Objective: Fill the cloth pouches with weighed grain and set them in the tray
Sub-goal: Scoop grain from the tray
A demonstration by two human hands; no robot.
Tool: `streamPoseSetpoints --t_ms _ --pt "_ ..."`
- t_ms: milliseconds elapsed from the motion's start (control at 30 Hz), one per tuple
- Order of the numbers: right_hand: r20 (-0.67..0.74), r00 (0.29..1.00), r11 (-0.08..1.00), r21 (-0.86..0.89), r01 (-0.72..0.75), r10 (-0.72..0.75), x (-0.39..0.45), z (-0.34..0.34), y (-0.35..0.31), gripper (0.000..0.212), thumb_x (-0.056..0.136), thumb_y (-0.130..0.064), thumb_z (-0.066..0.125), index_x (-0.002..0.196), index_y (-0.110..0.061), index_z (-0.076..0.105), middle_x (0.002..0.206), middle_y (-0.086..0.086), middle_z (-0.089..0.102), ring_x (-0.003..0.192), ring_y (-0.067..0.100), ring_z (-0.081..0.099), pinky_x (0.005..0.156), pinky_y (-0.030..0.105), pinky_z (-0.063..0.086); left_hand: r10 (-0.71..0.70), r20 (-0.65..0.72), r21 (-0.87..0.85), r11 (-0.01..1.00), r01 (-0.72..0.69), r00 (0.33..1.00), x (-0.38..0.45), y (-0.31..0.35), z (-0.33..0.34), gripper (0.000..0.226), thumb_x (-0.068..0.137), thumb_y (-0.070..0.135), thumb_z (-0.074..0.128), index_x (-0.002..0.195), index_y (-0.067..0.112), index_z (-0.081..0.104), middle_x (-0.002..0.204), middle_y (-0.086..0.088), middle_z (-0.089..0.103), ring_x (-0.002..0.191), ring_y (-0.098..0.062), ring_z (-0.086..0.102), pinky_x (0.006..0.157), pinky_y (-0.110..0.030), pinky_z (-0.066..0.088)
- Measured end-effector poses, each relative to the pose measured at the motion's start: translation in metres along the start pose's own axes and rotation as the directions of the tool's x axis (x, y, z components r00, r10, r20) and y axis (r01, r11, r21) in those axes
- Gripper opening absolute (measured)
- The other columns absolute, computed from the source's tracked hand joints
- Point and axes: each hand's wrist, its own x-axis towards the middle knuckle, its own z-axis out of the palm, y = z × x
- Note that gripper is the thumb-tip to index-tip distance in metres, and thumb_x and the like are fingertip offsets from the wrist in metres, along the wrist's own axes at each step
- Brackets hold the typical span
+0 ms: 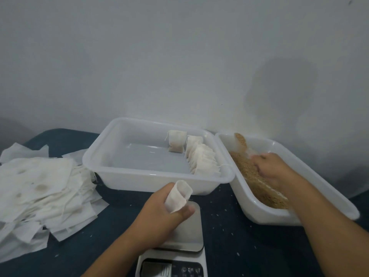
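Kitchen scale [180,232] nearest, display unreadable. Above its steel plate, left hand [159,213] grips an empty cloth pouch [178,196], mouth held open upward. Right hand [271,168] reaches down into the grain [257,188] in the tilted right tub [279,215]; whether its fingers are curled, cannot tell. Left, heap of flat pouches [40,188]. Farther, tray [139,184] holds filled pouches [201,158] along its right wall.

Both trays, the one holding filled pouches [111,136] and the one holding grain [339,198], are translucent white plastic with a smooth, slightly glossy finish. The pouches, filled [175,143] or stacked flat [46,188], are thin matt off-white cloth, some stained; the scale's platform [189,234] is brushed metal on a white plastic body, and the table cover [239,246] looks like dark matt fabric
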Motion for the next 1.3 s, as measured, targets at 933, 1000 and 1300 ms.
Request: streamPoseSetpoints --t_ms 933,1000,1300 --pt "0.445 0.85 0.954 0.036 0.298 -0.283 -0.19 -0.053 -0.066 0.029 0.075 -0.051 0.074 0.102 -0.044 0.082 0.059 0.0 0.05 0.048 0.011 0.038 0.048 0.019 0.038 -0.004 -0.134 0.164 0.986 0.026 0.991 0.008 -0.011 -0.016 0.019 0.085 0.036 0.078 0.094 0.035 0.061 0.085 0.027 0.062 0.073 0.006 0.058 0.059 -0.01 0.043" --pt "0.458 0.847 0.953 0.003 0.301 -0.269 -0.19 -0.055 -0.071 0.029 0.074 -0.051 0.074 0.102 -0.046 0.081 0.059 -0.001 0.049 0.049 0.011 0.038 0.048 0.018 0.038 0.0 -0.13 0.163 0.986 0.021 0.992 0.008 -0.01 -0.016 0.02 0.084 0.036 0.079 0.094 0.036 0.061 0.087 0.028 0.062 0.077 0.007 0.059 0.059 -0.008 0.043" --pt "0.548 0.806 0.903 -0.193 0.383 -0.224 -0.191 -0.061 -0.102 0.028 0.071 -0.063 0.074 0.097 -0.053 0.08 0.079 0.012 0.07 0.049 0.003 0.044 0.053 0.018 0.04 0.084 -0.035 0.371 0.926 -0.065 0.996 0.005 -0.013 -0.011 0.028 0.082 0.036 0.08 0.098 0.04 0.058 0.101 0.016 0.061 0.093 -0.004 0.059 0.081 -0.029 0.054"
